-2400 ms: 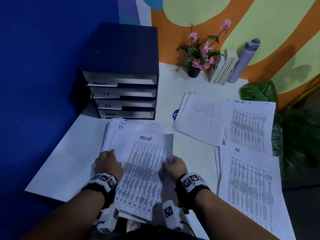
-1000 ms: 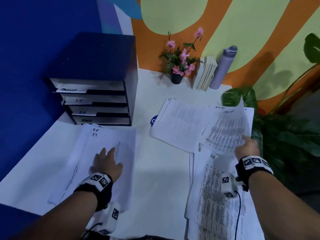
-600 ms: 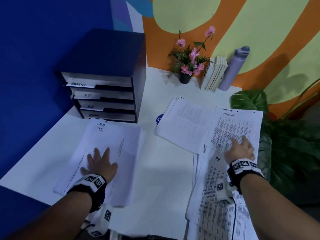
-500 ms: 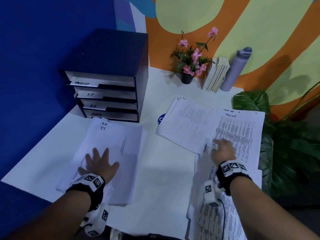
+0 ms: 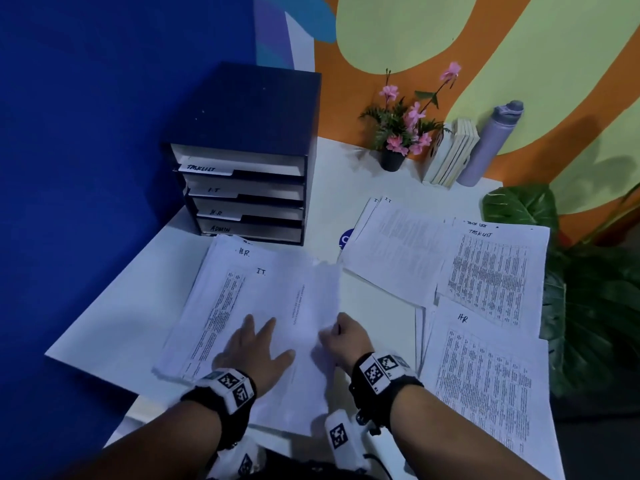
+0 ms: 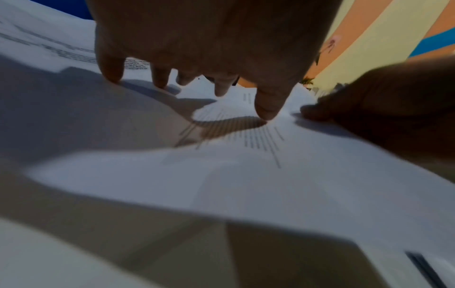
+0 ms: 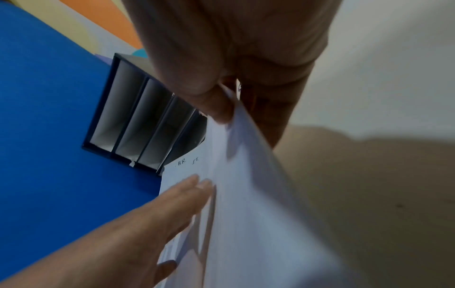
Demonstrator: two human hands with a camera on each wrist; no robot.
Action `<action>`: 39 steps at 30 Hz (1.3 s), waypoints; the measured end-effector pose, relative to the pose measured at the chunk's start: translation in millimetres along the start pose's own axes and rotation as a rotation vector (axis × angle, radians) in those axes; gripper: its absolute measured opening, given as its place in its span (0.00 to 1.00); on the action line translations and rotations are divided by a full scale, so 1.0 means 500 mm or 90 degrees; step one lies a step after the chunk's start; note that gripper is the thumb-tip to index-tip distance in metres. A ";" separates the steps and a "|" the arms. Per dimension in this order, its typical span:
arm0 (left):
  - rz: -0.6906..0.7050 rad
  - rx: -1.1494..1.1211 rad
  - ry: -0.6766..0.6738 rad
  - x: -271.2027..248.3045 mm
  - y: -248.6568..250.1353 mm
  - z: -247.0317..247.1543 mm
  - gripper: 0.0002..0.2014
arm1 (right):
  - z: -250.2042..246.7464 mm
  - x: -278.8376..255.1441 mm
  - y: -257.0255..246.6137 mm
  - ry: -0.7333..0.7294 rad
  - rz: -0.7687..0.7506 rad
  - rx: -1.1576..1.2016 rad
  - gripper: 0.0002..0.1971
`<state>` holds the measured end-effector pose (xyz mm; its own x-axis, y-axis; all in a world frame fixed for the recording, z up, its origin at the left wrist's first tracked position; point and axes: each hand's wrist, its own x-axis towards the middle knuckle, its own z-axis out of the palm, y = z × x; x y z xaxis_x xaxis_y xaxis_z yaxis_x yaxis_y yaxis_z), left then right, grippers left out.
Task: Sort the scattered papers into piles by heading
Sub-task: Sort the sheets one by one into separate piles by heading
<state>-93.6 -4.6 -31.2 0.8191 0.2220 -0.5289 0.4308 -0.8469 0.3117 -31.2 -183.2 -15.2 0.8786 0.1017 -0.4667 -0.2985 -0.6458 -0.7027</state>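
Note:
A loose stack of unsorted papers (image 5: 242,299) lies in front of me; its top sheet is headed IT, with an HR sheet peeking out behind it. My left hand (image 5: 256,344) presses flat on the stack with its fingers spread. My right hand (image 5: 341,336) pinches the right edge of the top IT sheet (image 7: 246,175) between thumb and fingers, and that edge curls up off the stack. To the right lie three sorted piles: IT (image 5: 398,247), TASK LIST (image 5: 491,271) and HR (image 5: 485,375).
A dark blue tray rack (image 5: 249,157) with slots labelled TASKLIST, IT, HR and ADMIN stands at the back left of the white table (image 5: 110,327). A flower pot (image 5: 393,159), books (image 5: 450,154) and a grey bottle (image 5: 488,143) line the wall. A leafy plant (image 5: 588,289) borders the right edge.
My right hand laid the TASK LIST sheet on its pile at the right, then came back left and took hold of the top IT sheet's edge. The left hand stayed flat on the stack.

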 end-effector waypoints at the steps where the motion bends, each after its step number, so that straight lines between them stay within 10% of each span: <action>1: -0.003 -0.031 0.033 0.007 -0.009 -0.009 0.41 | 0.001 0.003 0.001 0.034 -0.010 0.005 0.13; 5: -0.082 -0.173 0.133 0.053 -0.068 -0.069 0.40 | -0.009 0.022 0.020 0.109 0.008 0.106 0.15; 10: -0.008 -0.451 0.025 0.071 -0.107 -0.123 0.27 | -0.009 0.050 0.051 0.152 0.049 0.272 0.07; 18: -0.007 -0.421 0.080 0.079 -0.115 -0.134 0.14 | -0.046 0.064 0.068 0.226 0.110 0.229 0.09; 27: 0.027 -0.477 0.147 0.079 -0.082 -0.142 0.13 | -0.022 0.044 0.067 0.213 0.115 0.375 0.06; 31: 0.029 -0.445 0.118 0.090 -0.078 -0.152 0.14 | -0.037 0.061 0.097 0.250 0.120 0.324 0.21; 39: 0.049 -0.447 0.072 0.075 -0.022 -0.158 0.22 | -0.043 0.060 0.081 0.237 0.092 0.359 0.11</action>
<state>-37.9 51.3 7.8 0.8749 0.2546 -0.4120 0.4811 -0.3601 0.7993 -8.9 -222.5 -46.3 0.8544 -0.2882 -0.4322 -0.4823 -0.1306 -0.8662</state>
